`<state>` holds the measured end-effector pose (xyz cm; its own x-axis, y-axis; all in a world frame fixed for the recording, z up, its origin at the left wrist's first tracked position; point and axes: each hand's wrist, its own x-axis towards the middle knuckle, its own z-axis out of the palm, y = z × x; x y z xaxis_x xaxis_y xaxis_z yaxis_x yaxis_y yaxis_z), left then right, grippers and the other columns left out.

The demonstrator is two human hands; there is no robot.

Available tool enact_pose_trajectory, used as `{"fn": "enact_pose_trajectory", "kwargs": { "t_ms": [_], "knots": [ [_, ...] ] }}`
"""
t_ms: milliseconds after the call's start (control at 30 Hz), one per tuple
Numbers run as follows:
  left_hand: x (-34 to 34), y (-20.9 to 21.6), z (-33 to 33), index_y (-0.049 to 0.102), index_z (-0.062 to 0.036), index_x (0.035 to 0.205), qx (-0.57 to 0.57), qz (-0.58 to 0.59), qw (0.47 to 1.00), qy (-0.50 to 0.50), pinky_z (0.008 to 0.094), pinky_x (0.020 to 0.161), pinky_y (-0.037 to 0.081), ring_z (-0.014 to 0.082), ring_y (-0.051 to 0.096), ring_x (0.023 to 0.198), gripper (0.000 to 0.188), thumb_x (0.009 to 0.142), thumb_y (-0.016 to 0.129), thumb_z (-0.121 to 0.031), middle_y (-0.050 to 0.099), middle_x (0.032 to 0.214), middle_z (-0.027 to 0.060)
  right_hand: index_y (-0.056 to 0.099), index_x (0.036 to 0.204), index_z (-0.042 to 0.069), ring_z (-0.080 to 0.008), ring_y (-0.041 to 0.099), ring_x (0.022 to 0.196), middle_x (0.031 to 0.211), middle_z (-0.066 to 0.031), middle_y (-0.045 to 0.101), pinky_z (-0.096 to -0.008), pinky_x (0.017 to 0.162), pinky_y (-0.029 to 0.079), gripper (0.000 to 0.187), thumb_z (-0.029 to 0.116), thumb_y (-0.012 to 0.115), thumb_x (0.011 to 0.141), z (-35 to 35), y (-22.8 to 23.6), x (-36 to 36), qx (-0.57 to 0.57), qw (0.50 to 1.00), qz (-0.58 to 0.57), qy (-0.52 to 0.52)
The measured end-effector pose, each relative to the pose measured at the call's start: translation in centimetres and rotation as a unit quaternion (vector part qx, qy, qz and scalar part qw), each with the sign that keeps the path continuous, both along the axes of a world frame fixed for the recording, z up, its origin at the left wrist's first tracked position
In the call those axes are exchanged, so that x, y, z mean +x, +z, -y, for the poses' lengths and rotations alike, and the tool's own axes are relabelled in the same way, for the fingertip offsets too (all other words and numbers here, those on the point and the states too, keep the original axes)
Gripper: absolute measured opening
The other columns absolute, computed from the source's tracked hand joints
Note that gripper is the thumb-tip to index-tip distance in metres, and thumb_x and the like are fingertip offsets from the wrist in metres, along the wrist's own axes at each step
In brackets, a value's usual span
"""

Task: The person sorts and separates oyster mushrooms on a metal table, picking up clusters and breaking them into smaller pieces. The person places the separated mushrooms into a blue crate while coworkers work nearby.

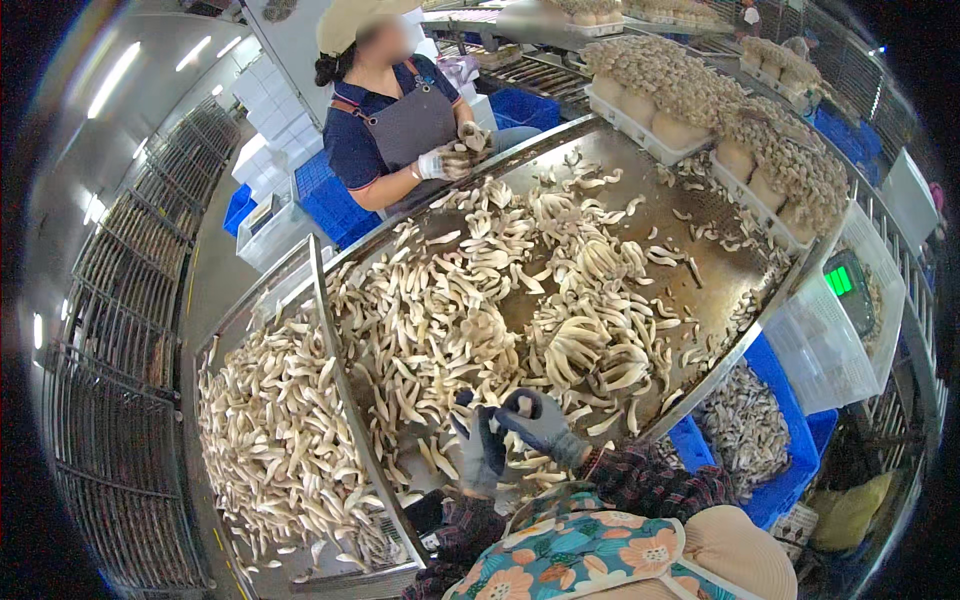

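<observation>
Saw L hand (pixel 482 452) + R hand (pixel 541 421) nr. mushrooms (pixel 575 345) (uncountable), 2 white trays (pixel 628 128) on tabletop (pixel 615 152); couldn't tell either grip.

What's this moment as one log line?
Grey-gloved left hand; grey-gloved right hand close beside it; grip contents unclear; pale elongated mushrooms around on metal table

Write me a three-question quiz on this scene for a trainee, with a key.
1. True or false: the camera wearer's left hand and right hand are both gloved.
2. What colour is the crate of loose mushrooms at lower right?
A) red
B) blue
C) yellow
3. Fill in: the co-worker wears a grey ___ over a navy shirt.

Key: 1. True. 2. B. 3. Apron.
</observation>
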<state>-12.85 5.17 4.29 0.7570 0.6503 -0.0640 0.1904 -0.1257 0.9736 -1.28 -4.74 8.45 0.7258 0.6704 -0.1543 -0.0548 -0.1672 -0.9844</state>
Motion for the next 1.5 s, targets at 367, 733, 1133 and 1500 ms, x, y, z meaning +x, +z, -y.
{"fn": "enact_pose_trajectory", "kwargs": {
  "t_ms": [367, 733, 1133, 1500],
  "knots": [
    [-0.1, 0.0, -0.7, 0.056, -0.0040, 0.108, 0.228, -0.012, 0.973, 0.020, 0.0365, 0.054, 0.047, 0.0250, 0.055, 0.062, 0.038, 0.093, 0.053, -0.039, 0.058, 0.079, 0.0069, 0.063, 0.100, -0.001, -0.0106, 0.060, 0.079, 0.088, -0.0043, 0.065, -0.0258, 0.073, 0.049, 0.026, 0.017, 0.071, 0.084, -0.9, 0.0, 0.4, 0.074, 0.987, -0.118, 0.086],
    [-0.9, -5.5, -4.0, 0.042, -0.0021, 0.127, -0.265, 0.047, 0.959, 0.089, 0.0269, 0.075, 0.050, 0.0167, 0.057, 0.095, 0.045, 0.090, 0.062, -0.018, 0.058, 0.108, 0.0080, 0.053, 0.126, 0.005, -0.0246, 0.062, 0.095, 0.106, -0.0149, 0.064, -0.0339, 0.089, 0.047, 0.061, 0.042, 0.070, 0.081, -3.5, -3.4, 2.8, 0.015, 0.994, -0.055, 0.091],
    [5.1, 1.2, -8.2, 0.030, -0.0006, 0.141, -0.358, 0.120, 0.909, 0.175, 0.0266, 0.075, 0.053, 0.0175, 0.063, 0.089, 0.065, 0.087, 0.066, -0.006, 0.051, 0.121, 0.0144, 0.046, 0.129, 0.011, -0.0323, 0.064, 0.097, 0.116, -0.0169, 0.060, -0.0390, 0.074, 0.057, 0.064, 0.045, 0.065, 0.079, -14.0, -9.3, 22.0, 0.013, 0.990, -0.057, 0.129],
    [7.9, 1.8, -4.9, 0.044, -0.0059, 0.135, -0.396, 0.263, 0.876, -0.084, 0.0417, 0.099, 0.043, 0.0252, 0.056, 0.115, 0.049, 0.094, 0.053, -0.031, 0.055, 0.130, 0.0105, 0.044, 0.136, 0.001, -0.0194, 0.059, 0.101, 0.114, -0.0123, 0.062, -0.0322, 0.086, 0.051, 0.065, 0.025, 0.073, 0.083, -8.3, 4.7, 16.1, 0.083, 0.954, -0.079, 0.277]
  ]
}}
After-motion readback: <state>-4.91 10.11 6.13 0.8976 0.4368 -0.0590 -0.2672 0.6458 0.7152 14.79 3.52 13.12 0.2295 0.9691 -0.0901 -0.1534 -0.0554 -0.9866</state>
